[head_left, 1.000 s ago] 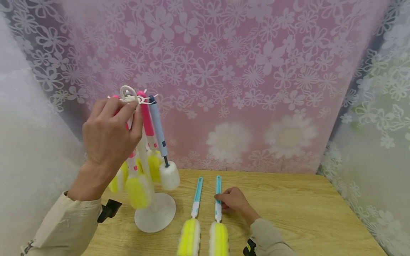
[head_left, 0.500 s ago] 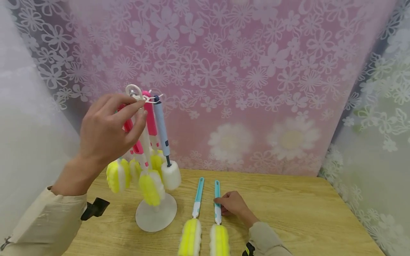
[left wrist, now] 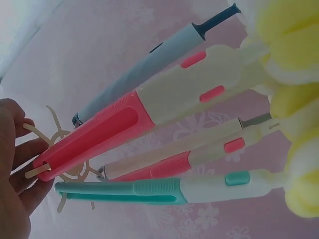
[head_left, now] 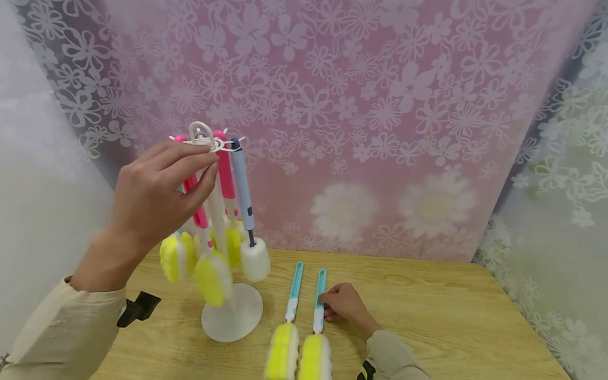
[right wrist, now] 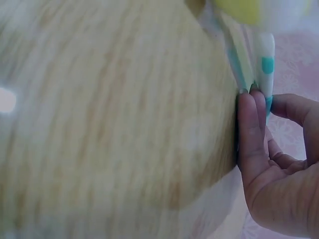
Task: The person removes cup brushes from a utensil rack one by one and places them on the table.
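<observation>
My left hand [head_left: 159, 190] is at the top of a white hanging rack [head_left: 231, 312], its thumb and fingers pinching the rack at its ring of hooks [left wrist: 75, 172]. From the hooks hang several bottle brushes: a pink-handled one [left wrist: 94, 142] right by the fingers, a teal-handled one [left wrist: 119, 191] and a blue-handled one [head_left: 243, 190] with a white sponge head. On the table, my right hand [head_left: 349, 306] pinches the teal-and-white handle of a bottle brush [head_left: 315, 356] with a yellow and white sponge head. A matching bottle brush [head_left: 283, 351] lies just left of it.
The wooden table [head_left: 427, 311] runs back to a pink floral curtain [head_left: 332, 132]. Pale floral sheeting [head_left: 565, 232] hangs on the right side. The rack's round base stands left of the two lying brushes.
The hanging brushes have swung and turned on the rack under my left hand. The brush in my right hand has pivoted, its sponge head shifting left towards the neighbouring brush.
</observation>
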Tool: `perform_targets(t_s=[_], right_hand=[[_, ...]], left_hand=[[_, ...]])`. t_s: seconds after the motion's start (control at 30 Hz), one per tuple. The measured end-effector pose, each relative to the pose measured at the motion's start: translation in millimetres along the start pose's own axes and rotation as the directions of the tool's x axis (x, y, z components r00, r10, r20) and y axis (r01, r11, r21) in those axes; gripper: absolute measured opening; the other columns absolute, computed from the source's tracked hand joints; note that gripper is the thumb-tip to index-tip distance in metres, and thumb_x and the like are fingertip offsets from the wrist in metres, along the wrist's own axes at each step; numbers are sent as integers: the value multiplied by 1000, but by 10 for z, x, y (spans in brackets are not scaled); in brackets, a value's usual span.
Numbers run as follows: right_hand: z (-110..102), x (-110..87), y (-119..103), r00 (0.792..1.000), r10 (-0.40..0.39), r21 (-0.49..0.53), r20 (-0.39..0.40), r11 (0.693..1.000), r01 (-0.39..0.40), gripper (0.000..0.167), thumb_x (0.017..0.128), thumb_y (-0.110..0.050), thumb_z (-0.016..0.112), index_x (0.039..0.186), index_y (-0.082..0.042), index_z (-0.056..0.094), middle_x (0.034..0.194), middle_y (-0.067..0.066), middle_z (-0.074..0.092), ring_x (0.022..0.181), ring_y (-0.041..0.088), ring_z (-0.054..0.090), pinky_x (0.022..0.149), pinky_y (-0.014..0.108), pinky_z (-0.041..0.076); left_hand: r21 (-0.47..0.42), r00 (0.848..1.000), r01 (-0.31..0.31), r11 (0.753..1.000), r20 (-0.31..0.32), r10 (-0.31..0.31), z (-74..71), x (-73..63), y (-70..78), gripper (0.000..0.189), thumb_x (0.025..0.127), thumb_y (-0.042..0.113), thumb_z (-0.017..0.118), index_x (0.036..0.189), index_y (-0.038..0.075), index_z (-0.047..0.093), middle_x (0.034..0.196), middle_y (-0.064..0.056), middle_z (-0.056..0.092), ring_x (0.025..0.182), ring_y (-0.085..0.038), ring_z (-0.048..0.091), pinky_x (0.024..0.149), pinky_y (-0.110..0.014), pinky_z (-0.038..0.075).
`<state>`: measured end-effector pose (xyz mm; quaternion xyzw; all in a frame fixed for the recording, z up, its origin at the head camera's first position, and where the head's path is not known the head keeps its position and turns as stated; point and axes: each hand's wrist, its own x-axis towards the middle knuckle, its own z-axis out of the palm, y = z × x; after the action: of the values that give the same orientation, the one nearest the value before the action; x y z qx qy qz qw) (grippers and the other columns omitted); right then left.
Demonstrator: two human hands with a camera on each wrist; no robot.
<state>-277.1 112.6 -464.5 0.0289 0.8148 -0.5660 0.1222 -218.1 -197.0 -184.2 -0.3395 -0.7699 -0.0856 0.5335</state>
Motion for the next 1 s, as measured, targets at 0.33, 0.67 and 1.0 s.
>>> perform_targets(t_s=[0.33,0.67,1.0], right_hand=[[64,-26,-61,1000,-24,-33,-10,999,24,15,87,-9,66,90,5,61,68,11,61,52,14,60,54,30,55],[34,41,1,998,-63,-14,-32,998,63,18,90,-10,64,94,7,62,69,11,62,57,16,61,55,30,55],[-33,77,-187,982,-159,6,-105,987,161,23,97,-11,53,103,9,60,83,18,62,68,26,62,64,37,56]], left_hand=[[-14,987,83,996,-136,-84,60,3,37,18,83,15,68,92,1,74,91,-13,72,87,-33,67,69,-52,53],[48,993,90,995,-84,-86,89,-7,40,25,89,22,61,89,-1,71,88,-14,71,84,-32,67,62,-43,53],[81,977,175,981,-141,-162,135,48,121,24,91,23,62,87,2,72,64,-11,63,50,-25,50,42,-33,32]])
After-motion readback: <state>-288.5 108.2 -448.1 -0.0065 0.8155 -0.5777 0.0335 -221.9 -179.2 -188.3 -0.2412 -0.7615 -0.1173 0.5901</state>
